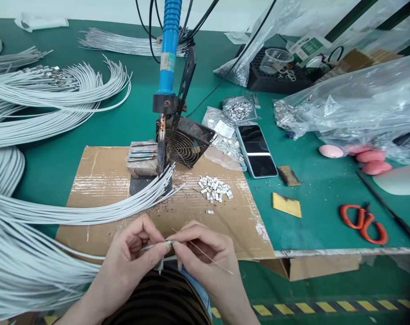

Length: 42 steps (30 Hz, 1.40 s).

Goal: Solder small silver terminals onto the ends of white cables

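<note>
My left hand [132, 259] is closed, thumb and forefinger pinching the end of a white cable [146, 248] near the cardboard's front edge. My right hand [208, 253] meets it there, fingertips pinched at the cable's tip. A thin stiff wire [213, 261] passes through the right hand's fingers and sticks out on both sides. Whatever small part lies between the fingertips is mostly hidden. Just beyond the hands, a bundle of white cables [106, 214] ends below an upright soldering iron with a blue handle [171, 40].
Small white-and-metal pieces [214, 188] lie heaped on the cardboard sheet [99, 167]. A small fan [187, 144] stands behind the iron. To the right are a phone [257, 151], a yellow sponge [287, 205] and orange-handled scissors [363, 223]. More cable bundles [32, 266] fill the left.
</note>
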Each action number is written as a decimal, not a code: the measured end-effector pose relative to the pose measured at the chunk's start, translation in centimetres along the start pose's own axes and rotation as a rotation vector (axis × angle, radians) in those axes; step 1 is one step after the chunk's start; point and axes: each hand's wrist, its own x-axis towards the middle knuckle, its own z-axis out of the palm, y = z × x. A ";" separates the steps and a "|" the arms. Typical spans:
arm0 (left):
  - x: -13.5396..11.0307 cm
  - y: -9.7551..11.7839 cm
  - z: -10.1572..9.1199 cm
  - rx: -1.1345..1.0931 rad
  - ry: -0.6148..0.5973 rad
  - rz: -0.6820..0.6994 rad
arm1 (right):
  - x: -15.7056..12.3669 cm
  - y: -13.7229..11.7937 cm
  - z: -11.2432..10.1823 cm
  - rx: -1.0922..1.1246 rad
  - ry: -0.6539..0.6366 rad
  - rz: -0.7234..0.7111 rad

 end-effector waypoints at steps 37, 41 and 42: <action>0.5 -0.4 0.6 0.058 0.116 0.064 | 0.4 -0.9 -0.7 -0.512 -0.038 -0.489; 0.6 -0.1 0.9 0.144 0.124 0.052 | 1.8 -2.4 -1.8 -0.466 -0.159 -0.249; 0.6 -0.1 0.9 0.150 0.125 0.047 | 2.0 -2.6 -1.8 -0.476 -0.190 -0.238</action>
